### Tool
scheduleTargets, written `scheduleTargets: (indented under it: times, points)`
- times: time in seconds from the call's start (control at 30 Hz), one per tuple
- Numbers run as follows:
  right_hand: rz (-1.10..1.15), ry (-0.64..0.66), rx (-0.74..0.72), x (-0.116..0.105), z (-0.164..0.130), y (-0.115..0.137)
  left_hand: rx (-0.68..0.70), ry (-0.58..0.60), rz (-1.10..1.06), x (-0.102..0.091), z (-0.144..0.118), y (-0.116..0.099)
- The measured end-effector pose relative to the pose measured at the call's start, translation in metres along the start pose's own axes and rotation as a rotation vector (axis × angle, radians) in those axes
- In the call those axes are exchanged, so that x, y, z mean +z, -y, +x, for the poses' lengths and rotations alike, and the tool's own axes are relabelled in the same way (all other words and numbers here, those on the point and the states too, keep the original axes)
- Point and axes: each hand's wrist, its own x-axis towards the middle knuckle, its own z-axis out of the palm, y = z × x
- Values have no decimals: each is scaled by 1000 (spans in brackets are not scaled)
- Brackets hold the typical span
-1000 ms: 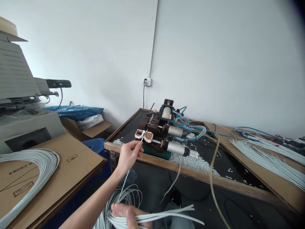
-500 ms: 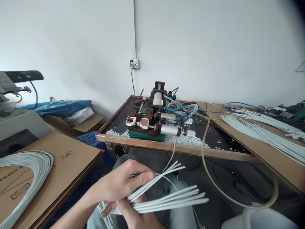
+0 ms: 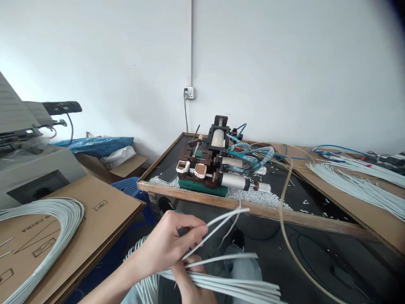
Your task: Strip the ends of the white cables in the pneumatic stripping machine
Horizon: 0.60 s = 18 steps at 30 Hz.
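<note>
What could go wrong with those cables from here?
Slip: the right hand grips the white bundle back from its fanned ends, so some might slide out.
Tangle: the left hand pinches what look like two cable ends, which may catch each other.
Snag: the loops below it could catch when pulled.

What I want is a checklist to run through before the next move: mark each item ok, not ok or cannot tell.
1. Right hand has hold of the wire bundle: ok.
2. Left hand has wire at its fingertips: ok, a pale strand runs out from them.
3. Only one wire stands apart from the bundle: not ok, more than one strand does.
4. Bundle tips level with each other: not ok, they end unevenly.
5. Both hands clear of the machine: ok, they are in front of it, apart.
6. Machine powered: cannot tell; a plug sits in the wall socket, but where its cable leads is hidden.
</note>
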Motion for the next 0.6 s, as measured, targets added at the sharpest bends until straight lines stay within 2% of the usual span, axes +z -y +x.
scheduleTargets:
  times: [0.07,0.13,0.2,0.3,0.43,0.6]
  points:
    - [201,55,-53,8,9,-6,-40,-106,-114,-1,1,6]
    - [494,166,-111,14,17,-10,-56,-246,-190,-4,4,13]
    - [638,222,-101,16,21,-11,-30,-415,-210,-9,10,21]
    - [574,220,-33,10,17,-9,5,-608,-192,-19,23,35]
    - [421,258,17,5,6,-6,-24,-666,-165,-24,40,55]
    - [382,262,25,7,6,-6,-8,-750,-75,-11,50,67]
